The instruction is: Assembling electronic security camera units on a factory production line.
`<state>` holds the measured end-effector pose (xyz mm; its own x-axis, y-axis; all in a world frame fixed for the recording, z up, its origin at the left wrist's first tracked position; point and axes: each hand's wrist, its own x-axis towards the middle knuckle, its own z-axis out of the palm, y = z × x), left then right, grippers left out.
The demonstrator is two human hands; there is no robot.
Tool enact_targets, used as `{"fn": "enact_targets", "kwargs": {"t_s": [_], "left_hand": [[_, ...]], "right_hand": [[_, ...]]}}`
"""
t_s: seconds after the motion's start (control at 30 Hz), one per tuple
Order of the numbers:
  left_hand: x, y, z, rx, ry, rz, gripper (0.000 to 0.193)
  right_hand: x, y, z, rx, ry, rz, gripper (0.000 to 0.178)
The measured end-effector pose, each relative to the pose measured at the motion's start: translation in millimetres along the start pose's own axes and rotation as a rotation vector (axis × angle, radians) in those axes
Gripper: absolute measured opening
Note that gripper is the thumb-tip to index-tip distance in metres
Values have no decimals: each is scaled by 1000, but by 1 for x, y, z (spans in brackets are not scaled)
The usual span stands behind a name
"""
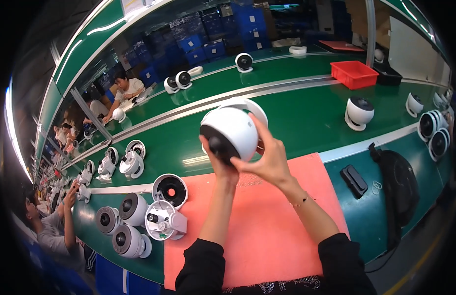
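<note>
White ball camera point(237, 125), gripped between both hands over the bench point(296, 123).
Pink mat point(282, 221) nearest; past it, left hand point(224, 166) curls round camera's lower left, right hand point(269, 160) spreads along its right, thumb by the black face point(212, 138), tipped down-left; neither hand nearer. Red tray point(363, 80) beyond, right.

I'm seeing white on the ball-shaped device point(237, 129), black across its front; the mat point(279, 238) is glowing salmon-pink, the bench point(301, 110) gleaming green, the tray point(361, 80) blazing red.
</note>
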<state>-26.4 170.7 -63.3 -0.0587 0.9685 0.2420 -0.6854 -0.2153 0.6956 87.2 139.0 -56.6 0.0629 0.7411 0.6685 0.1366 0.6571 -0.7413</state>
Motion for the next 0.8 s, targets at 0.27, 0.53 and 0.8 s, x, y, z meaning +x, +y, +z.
{"fn": "enact_targets", "kwargs": {"t_s": [0.27,0.53,0.8], "left_hand": [[19,-45,-40,-4,248,-417,80],[48,-73,-85,145,402,-17,76],[49,16,-99,621,319,-84,53]], "right_hand": [[19,88,-57,804,282,794,66],[5,128,-67,799,337,883,93],[7,36,-32,141,-230,284,65]]}}
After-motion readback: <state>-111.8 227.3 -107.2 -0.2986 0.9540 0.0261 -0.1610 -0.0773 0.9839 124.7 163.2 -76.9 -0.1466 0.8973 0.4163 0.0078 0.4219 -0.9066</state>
